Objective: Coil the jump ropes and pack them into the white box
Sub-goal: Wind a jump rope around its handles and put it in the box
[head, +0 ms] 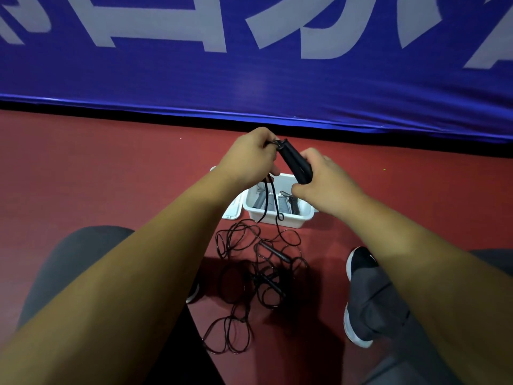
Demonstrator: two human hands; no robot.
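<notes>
My right hand (327, 187) grips the lower end of black jump rope handles (294, 162) held up above the white box (280, 218). My left hand (249, 159) pinches the black cord at the handles' top end. The cord (268, 201) hangs from my left hand past the box front to the floor. There it joins a loose black tangle of rope (261, 273) with two more black handles (274, 252) in it. Inside the box lie grey and black coiled ropes (288, 202).
The box lid (231, 211) lies flat on the red floor left of the box. A blue banner (249, 79) runs along the floor behind. My knee (72, 262) is at the left and my dark shoe (366, 295) at the right of the tangle.
</notes>
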